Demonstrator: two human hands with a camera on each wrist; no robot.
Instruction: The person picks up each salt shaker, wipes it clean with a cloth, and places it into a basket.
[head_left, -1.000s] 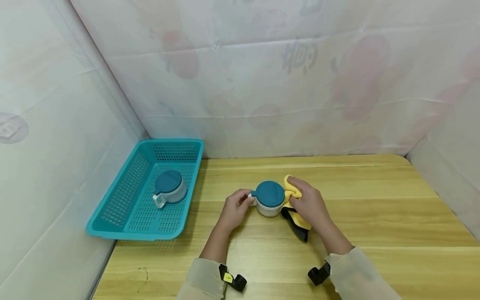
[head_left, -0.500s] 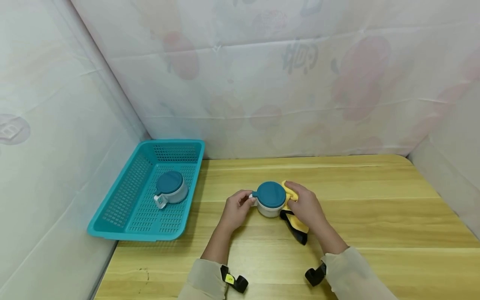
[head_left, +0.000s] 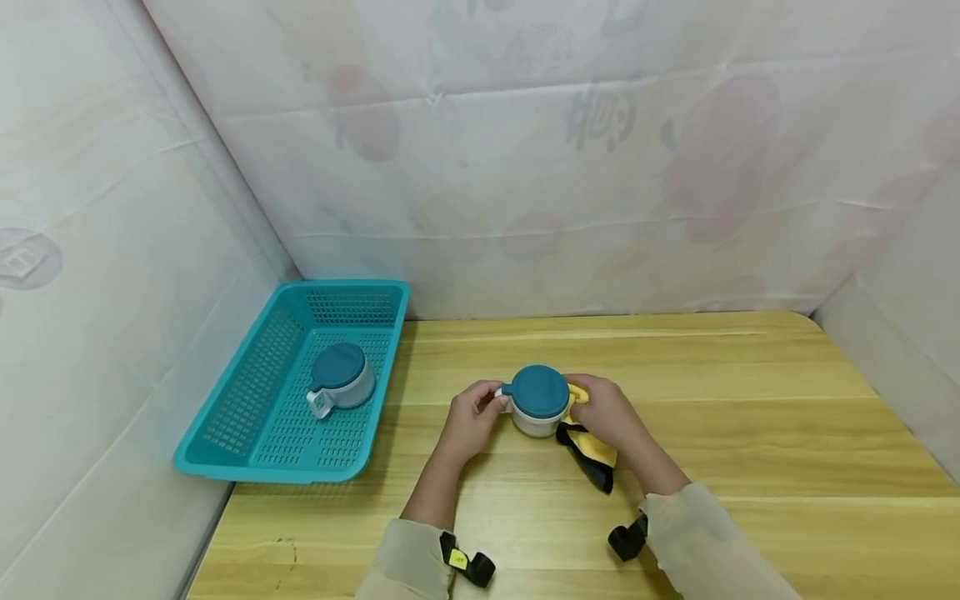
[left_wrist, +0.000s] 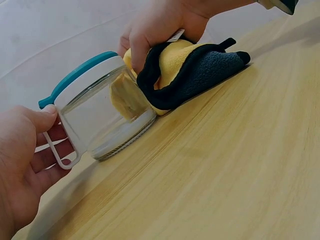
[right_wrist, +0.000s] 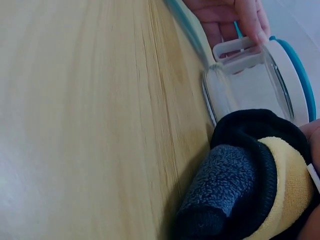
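A clear glass jar (left_wrist: 95, 112) with a blue flip lid (head_left: 540, 391) and a white handle stands upright on the wooden table. My left hand (head_left: 472, 419) grips the handle (left_wrist: 61, 150), thumb on top near the lid's tab. At the jar's other side, my right hand (head_left: 606, 412) holds a bunched cloth (left_wrist: 187, 70), yellow on one face and dark grey on the other with black edging. Through the glass, the yellow of the cloth shows against the jar's side. The cloth's dark end trails on the table toward me. Part of the right hand is out of the right wrist view.
A turquoise plastic basket (head_left: 382, 400) sits at the left of the table (head_left: 750, 433). Inside it lies a second lidded jar (head_left: 341, 375) of the same kind. White printed sheeting (head_left: 480, 167) rises behind the table and at both sides.
My right hand has shifted slightly down and left, around the jar's side, drawing the cloth with it. The left hand keeps its grip on the handle, and the jar stays nearly in place.
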